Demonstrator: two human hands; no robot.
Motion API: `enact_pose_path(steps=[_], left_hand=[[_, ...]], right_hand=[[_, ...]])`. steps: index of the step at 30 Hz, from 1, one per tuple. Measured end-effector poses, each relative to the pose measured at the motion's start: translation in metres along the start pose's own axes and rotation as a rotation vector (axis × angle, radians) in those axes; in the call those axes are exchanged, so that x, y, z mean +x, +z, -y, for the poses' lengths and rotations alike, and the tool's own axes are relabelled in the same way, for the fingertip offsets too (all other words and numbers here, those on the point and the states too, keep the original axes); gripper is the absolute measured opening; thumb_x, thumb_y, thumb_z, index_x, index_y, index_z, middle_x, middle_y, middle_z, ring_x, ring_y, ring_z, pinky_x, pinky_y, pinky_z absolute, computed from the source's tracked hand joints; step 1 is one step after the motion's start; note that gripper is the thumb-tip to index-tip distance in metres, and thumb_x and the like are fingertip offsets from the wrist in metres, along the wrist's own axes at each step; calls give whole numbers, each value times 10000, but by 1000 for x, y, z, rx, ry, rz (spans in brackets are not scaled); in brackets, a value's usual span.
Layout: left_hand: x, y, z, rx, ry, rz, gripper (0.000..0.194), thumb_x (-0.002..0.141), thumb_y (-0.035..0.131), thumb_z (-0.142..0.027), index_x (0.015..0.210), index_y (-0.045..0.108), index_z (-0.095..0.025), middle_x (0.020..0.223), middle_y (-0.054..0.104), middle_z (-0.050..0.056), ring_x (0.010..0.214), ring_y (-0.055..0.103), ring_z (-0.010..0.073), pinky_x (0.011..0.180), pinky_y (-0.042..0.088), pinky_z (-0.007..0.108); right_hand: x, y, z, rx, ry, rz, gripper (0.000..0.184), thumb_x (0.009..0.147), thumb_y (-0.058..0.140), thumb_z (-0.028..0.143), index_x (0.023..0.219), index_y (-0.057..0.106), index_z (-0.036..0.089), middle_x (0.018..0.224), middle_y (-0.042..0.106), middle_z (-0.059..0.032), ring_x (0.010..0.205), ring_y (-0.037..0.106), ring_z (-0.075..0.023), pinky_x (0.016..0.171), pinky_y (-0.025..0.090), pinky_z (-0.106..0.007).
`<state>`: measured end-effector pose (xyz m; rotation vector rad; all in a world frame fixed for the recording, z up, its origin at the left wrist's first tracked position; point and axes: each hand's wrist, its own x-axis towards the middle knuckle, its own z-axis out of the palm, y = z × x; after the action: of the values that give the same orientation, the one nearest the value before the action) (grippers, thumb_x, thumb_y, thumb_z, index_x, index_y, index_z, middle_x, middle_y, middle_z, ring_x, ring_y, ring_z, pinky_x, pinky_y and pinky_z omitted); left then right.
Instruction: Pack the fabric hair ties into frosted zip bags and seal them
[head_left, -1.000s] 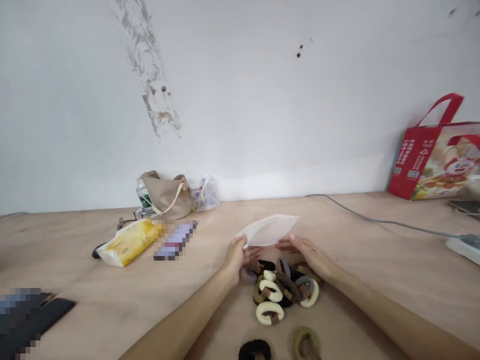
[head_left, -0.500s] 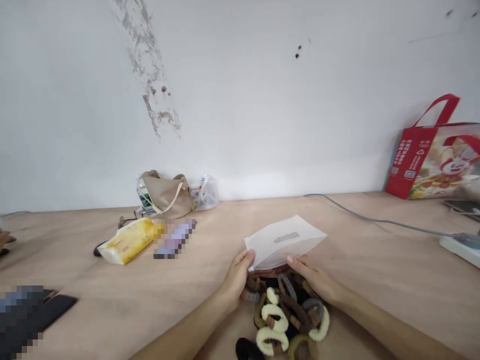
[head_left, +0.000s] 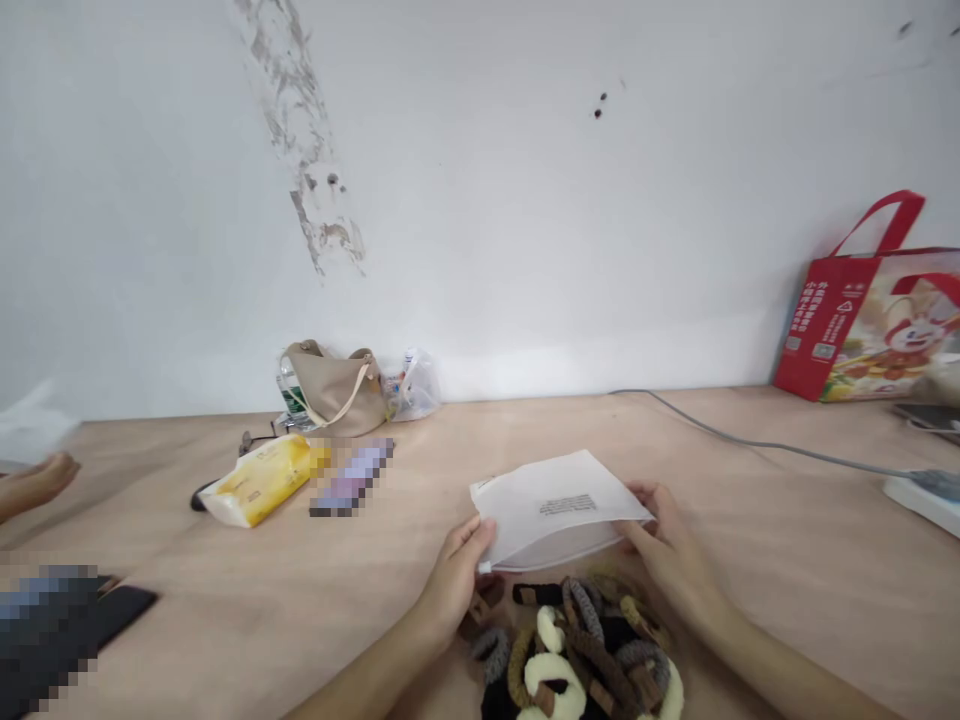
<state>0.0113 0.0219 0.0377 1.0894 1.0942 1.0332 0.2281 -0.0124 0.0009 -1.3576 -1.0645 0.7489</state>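
A white zip pouch [head_left: 525, 505] with small dark print lies between my hands, its mouth gaping toward me. My left hand [head_left: 454, 570] pinches its left corner by the slider, thumb on top. At the opposite corner my right hand [head_left: 664, 535] grips the edge between thumb and fingers. Just below the pouch is a heap of fuzzy hair ties [head_left: 581, 645] in cream, brown, grey, olive and black, several with small brown tags. The lower part of the heap is cut off by the frame.
A co-worker's hand [head_left: 41, 485] is at the left edge beside a white plastic bag [head_left: 30, 430]. A yellow tissue pack [head_left: 266, 480], a phone [head_left: 352, 478] and a beige handbag [head_left: 341, 390] lie left. A grey cable [head_left: 720, 430] runs right toward a red shopping bag [head_left: 832, 320].
My right hand has moved right to the pouch's corner, and the mouth has come slightly nearer me. A co-worker's hand with a white bag has appeared at the left.
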Motion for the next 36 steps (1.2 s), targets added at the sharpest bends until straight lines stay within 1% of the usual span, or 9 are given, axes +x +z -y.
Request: enact_pose_path(steps=[3,6,8,11,14,18,22,28,36], left_hand=[[2,-3,-2,125,110,12,400,649,702,-544,645,595,-159,576,571,-1,540,523,164,504,419,249],[1,-6,-6,226,251,-49,405,691,655,-553,580,508,-192,637,508,-7,666,500,187,623,433,274],[-1,-8,-9,358,400,-105,383,733,613,-534,586,479,-207,720,493,8,784,485,218,752,429,315],[-5,-10,-13,639,638,-130,272,813,502,-469,733,537,-212,949,512,68,979,462,272,888,397,405],[-9,-10,-14,813,731,-110,217,838,474,-409,787,542,-210,1128,476,104,1116,406,304,950,373,474],[-9,-9,-13,850,764,-190,180,850,480,-375,808,527,-206,1210,431,115,1178,373,309,992,338,510],[-8,-9,-13,702,761,-230,289,813,554,-351,1054,519,-194,1276,407,124,1222,381,293,1041,308,463],[-14,-4,-14,479,587,-87,479,779,631,-346,1216,502,-199,1091,598,80,1096,525,284,998,355,388],[-13,4,-12,269,378,113,334,787,619,-425,1015,596,-182,1101,652,94,1066,573,267,891,435,305]], right_hand=[[7,-4,-2,-54,-25,-54,213,720,582,398,874,548,254,790,617,-15,686,585,-221,608,461,-324],[7,-3,6,-96,-74,-47,138,673,621,363,729,565,251,769,587,-8,650,546,-201,598,430,-312],[5,-1,11,-101,-101,-35,153,673,634,389,688,584,246,775,577,-16,704,549,-213,624,429,-312],[2,3,17,-67,-108,8,232,725,610,469,684,597,241,763,585,-25,756,567,-226,635,441,-305],[-2,5,19,-13,-96,86,297,777,576,525,729,610,234,764,621,-24,738,587,-216,635,454,-295],[-5,6,19,39,-93,140,321,802,564,547,772,617,232,786,640,-16,764,583,-209,670,449,-281],[-3,5,17,69,-94,130,332,789,582,561,778,611,230,789,633,-14,776,571,-212,673,433,-274],[-2,6,14,118,-72,155,360,808,565,569,809,616,213,791,631,-30,758,564,-209,669,446,-286],[-7,8,20,145,-1,241,390,808,530,615,790,581,229,720,603,-3,638,556,-170,540,440,-252]])
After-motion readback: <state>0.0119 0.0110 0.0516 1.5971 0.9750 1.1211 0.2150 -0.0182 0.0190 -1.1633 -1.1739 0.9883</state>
